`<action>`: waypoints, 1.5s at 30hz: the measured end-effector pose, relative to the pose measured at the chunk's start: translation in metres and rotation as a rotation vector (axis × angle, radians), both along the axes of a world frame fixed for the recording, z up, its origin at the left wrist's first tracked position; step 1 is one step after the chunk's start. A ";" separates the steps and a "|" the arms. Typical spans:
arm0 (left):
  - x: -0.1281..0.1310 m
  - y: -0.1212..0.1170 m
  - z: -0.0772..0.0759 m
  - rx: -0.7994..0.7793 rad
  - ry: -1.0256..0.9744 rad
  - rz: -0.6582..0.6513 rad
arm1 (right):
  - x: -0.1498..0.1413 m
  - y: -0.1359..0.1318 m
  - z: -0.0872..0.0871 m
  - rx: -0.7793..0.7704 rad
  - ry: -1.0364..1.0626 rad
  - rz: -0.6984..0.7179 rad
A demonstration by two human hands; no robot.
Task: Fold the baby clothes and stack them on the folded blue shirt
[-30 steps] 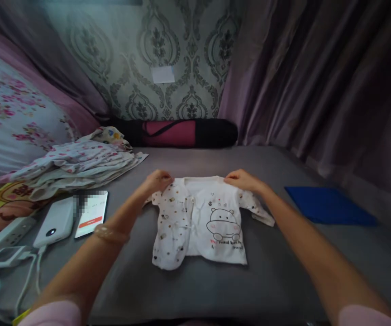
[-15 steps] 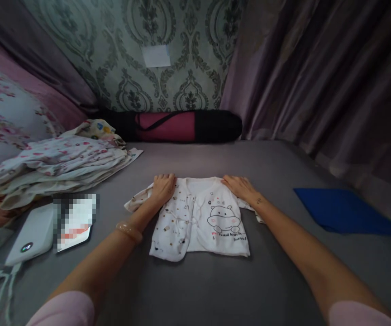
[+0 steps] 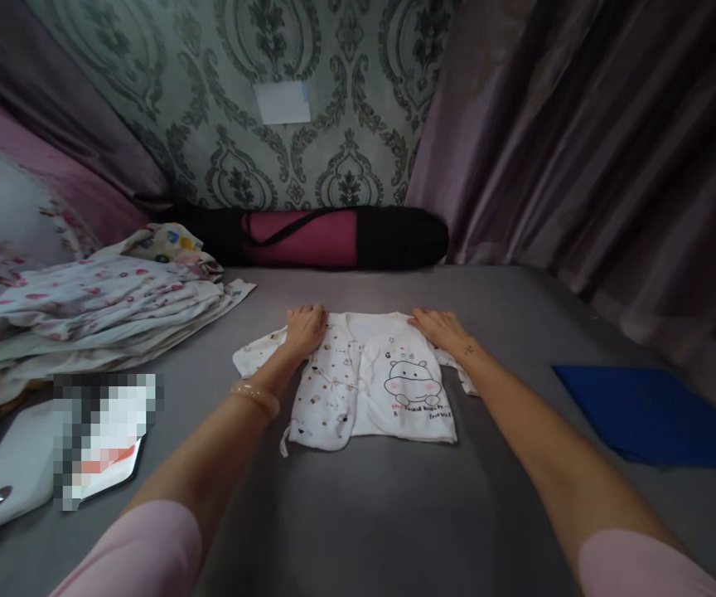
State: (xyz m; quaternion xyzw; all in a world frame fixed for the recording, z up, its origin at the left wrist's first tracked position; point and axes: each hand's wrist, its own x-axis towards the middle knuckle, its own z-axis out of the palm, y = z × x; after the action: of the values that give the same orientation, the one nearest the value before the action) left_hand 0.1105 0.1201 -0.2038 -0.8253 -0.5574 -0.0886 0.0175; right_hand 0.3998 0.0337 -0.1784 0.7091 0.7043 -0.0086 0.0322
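A small white baby shirt (image 3: 364, 390) with a cartoon hippo print lies flat, front up, on the grey surface (image 3: 370, 514). My left hand (image 3: 306, 329) rests palm down on its left shoulder, fingers stretched out. My right hand (image 3: 438, 328) lies flat on its right shoulder, fingers spread. The left sleeve (image 3: 257, 358) is spread out to the side; the right sleeve is mostly hidden under my forearm. A bangle (image 3: 257, 396) sits on my left wrist.
A pile of floral clothes (image 3: 97, 311) lies at the left. A white power bank (image 3: 3, 477) and a phone (image 3: 106, 448) lie near left. A blue folded cloth (image 3: 650, 414) is at the right. A black-and-pink roll bag (image 3: 321, 238) lies along the wall; curtains hang right.
My hands went from pinching the shirt's shoulders to lying flat on them. The left sleeve has come out to the side, and the shirt now lies a little farther from me.
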 end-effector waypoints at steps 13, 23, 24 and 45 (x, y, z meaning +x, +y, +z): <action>0.023 0.030 -0.012 -0.200 -0.172 -0.246 | -0.015 0.026 -0.030 0.182 0.250 -0.008; 0.026 0.024 -0.017 -0.015 -0.166 -0.224 | -0.023 0.027 -0.038 0.275 0.184 -0.036; 0.026 0.022 -0.017 -0.018 -0.127 -0.221 | -0.024 0.028 -0.039 0.270 0.178 -0.044; 0.135 -0.061 -0.002 -0.153 -0.138 -0.610 | 0.058 -0.102 0.004 -0.155 0.532 -0.462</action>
State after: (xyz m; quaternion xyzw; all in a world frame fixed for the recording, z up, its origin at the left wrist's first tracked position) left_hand 0.2453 0.0586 -0.2062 -0.9454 -0.2890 -0.1032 -0.1097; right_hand 0.4583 -0.0684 -0.1746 0.8180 0.5065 -0.2531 -0.1013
